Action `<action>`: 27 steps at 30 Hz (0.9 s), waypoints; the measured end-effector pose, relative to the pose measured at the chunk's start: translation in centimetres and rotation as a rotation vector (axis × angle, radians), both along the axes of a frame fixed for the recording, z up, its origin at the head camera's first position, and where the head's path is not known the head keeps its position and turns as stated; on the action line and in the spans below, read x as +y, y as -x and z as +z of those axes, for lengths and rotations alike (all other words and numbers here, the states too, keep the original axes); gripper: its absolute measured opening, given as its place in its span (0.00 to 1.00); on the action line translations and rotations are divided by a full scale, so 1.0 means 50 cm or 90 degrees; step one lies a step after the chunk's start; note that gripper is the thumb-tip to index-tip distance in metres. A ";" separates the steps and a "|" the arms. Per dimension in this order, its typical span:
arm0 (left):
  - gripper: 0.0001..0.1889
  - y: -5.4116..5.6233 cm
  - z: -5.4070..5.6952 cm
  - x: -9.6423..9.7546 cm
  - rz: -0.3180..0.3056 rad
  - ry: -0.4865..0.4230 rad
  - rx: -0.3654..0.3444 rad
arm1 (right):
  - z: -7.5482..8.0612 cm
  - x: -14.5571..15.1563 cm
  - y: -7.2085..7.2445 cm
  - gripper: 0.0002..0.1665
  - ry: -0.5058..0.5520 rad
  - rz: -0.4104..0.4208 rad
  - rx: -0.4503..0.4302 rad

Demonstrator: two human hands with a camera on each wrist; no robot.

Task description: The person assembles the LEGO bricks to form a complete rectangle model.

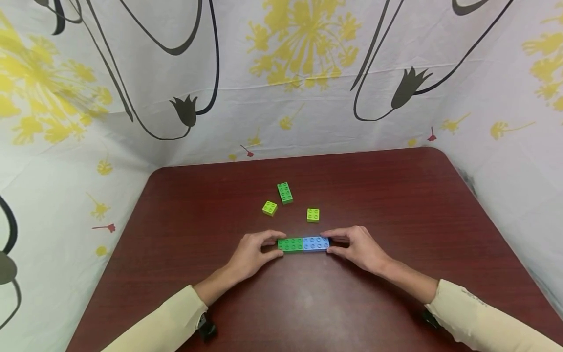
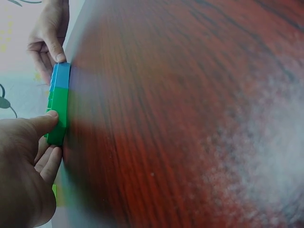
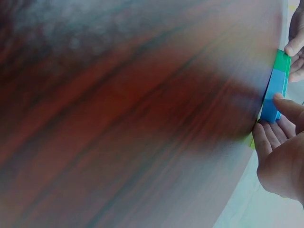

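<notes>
A green building brick and a blue building brick stand end to end in one row near the table's middle, studs up, their short ends meeting. My left hand pinches the outer end of the green brick, thumb on the near side and fingers at the far side. At the other end of the row, my right hand pinches the blue brick the same way. In the left wrist view the left thumb lies against the green brick's side. The right thumb presses the blue brick in the right wrist view.
Beyond the hands lie another green brick and two small lime bricks, one on the left and one on the right. They rest on a dark red-brown wooden table. A patterned white cloth hangs around its back and sides.
</notes>
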State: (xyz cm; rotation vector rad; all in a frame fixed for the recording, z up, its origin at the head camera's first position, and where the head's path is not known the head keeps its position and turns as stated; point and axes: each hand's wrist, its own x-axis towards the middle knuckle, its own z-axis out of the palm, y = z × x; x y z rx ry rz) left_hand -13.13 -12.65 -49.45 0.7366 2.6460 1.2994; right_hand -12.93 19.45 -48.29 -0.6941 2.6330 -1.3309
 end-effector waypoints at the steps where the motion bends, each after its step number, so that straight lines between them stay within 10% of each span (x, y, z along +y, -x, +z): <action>1: 0.21 0.000 -0.001 0.000 -0.001 0.002 0.002 | 0.000 0.000 0.000 0.24 0.001 -0.001 -0.002; 27: 0.22 0.000 -0.004 0.000 -0.005 0.011 0.013 | 0.000 -0.002 -0.003 0.26 -0.002 0.007 -0.002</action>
